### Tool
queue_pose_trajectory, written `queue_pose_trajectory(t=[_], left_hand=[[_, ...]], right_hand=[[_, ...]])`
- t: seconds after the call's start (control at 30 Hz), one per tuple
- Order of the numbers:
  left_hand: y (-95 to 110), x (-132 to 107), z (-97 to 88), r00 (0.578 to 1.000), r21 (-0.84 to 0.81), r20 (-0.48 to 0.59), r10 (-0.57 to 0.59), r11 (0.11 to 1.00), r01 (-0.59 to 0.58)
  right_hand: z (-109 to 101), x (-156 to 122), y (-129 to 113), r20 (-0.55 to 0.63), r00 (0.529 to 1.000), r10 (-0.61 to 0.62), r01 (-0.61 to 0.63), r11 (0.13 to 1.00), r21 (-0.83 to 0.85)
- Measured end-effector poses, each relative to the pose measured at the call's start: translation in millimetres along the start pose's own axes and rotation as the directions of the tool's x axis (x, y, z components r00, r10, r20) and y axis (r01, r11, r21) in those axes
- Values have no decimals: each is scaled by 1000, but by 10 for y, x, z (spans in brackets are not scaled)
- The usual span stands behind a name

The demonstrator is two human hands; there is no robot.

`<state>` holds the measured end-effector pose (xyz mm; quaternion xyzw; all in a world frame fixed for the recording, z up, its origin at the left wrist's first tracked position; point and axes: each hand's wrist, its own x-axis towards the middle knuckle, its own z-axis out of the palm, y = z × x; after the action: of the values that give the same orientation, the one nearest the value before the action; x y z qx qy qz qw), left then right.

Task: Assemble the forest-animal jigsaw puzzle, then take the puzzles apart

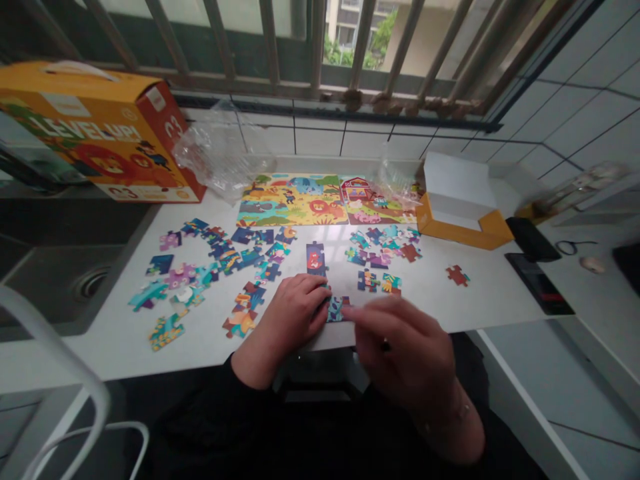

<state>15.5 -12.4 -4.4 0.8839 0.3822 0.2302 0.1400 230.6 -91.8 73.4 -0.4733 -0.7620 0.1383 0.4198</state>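
The navy puzzle piece (315, 253) bears red, the blue piece (335, 309) dark patches; the handled box (107, 140) is orange.

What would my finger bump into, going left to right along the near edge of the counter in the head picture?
Yellow-patterned puzzle piece → orange puzzle piece → left hand → blue leafy puzzle piece → right hand → flat black slab.

Navy jigsaw piece (315, 257), bearing a red figure: flat, picture side up, its near end partly hidden. On its near side, a blue patterned piece (334, 309), also partly hidden. Left of the navy piece, a broad multicoloured scatter (227, 260); to its right, a smaller cluster (381, 258); farther right, a lone reddish-brown piece (457, 275).
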Motion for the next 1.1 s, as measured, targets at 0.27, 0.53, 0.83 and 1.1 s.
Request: queue_pose_trajectory(t=[0.27,0.53,0.83,1.1], left_hand=[[-37,45,9,994,53,-93,-53,997,58],[-43,81,-38,980,91,-130,-150,983,163],[-89,111,-59,984,84,-125,-128,987,139],[-104,115,-72,988,117,-117,-99,987,113]], right_hand=[[-491,588,1105,-202,898,392,-440,788,-430],[-710,1118,963,-166,915,368,-404,815,-415],[-1132,791,1759,-66,585,808,-696,458,-553],[-826,733,2175,124,604,787,-557,528,-641]])
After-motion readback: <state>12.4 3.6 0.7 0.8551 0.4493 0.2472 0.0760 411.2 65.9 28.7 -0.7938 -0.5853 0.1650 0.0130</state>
